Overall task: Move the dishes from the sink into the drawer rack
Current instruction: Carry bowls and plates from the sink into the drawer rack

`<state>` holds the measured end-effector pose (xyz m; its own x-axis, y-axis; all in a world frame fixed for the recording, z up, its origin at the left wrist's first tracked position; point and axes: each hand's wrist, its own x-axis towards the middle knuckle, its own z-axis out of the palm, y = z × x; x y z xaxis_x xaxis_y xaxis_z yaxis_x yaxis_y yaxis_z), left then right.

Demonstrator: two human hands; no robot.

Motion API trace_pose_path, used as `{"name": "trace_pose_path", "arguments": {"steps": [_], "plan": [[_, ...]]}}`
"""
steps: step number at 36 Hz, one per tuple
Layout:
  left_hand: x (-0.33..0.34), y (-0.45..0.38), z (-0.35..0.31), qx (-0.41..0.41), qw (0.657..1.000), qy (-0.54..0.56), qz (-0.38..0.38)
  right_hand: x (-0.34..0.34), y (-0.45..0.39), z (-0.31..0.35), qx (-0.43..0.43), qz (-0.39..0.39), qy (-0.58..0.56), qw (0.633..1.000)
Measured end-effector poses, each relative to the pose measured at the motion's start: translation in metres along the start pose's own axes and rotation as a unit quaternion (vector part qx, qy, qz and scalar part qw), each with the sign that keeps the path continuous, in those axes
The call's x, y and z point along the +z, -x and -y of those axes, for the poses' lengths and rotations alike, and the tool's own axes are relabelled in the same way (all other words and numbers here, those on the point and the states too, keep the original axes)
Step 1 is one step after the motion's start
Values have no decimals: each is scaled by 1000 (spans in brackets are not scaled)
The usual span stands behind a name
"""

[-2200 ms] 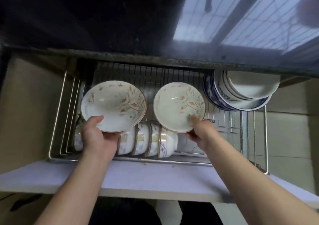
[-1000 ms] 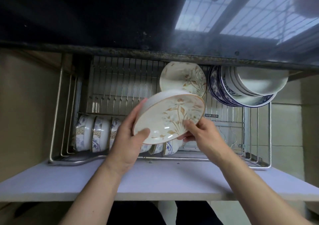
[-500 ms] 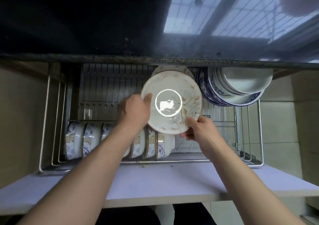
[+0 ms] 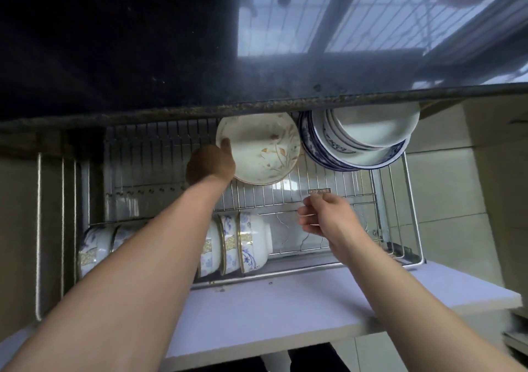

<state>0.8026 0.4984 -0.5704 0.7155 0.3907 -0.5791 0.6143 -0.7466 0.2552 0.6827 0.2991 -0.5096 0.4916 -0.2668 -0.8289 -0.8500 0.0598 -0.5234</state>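
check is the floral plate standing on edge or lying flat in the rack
On edge: the floral plate faces the camera, leaning beside the blue-rimmed bowls.

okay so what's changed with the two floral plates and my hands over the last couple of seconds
Both floral plates moved from in front of you to the back of the drawer rack, standing beside the blue-rimmed bowls. The right hand let go and drew back; the left hand still holds the front plate's rim. The row of small bowls and blue-rimmed bowls stayed put.

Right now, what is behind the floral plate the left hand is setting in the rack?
Behind the floral plate only bare rack wires and the dark counter edge show. The plate covers anything directly behind it. The left hand grips its rim.
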Motion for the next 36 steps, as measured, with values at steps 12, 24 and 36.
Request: {"name": "trace_pose_path", "arguments": {"steps": [12, 24, 36], "plan": [[13, 3, -4, 18, 994, -112, -5, -22, 3, 0, 3, 1, -7, 1000], [20, 6, 13, -7, 991, 48, 124, -38, 25, 5, 8, -5, -10, 1000], [-53, 100, 23, -41, 972, 150, 177, -62, 100, 26, 20, 2, -35, 999]]}}
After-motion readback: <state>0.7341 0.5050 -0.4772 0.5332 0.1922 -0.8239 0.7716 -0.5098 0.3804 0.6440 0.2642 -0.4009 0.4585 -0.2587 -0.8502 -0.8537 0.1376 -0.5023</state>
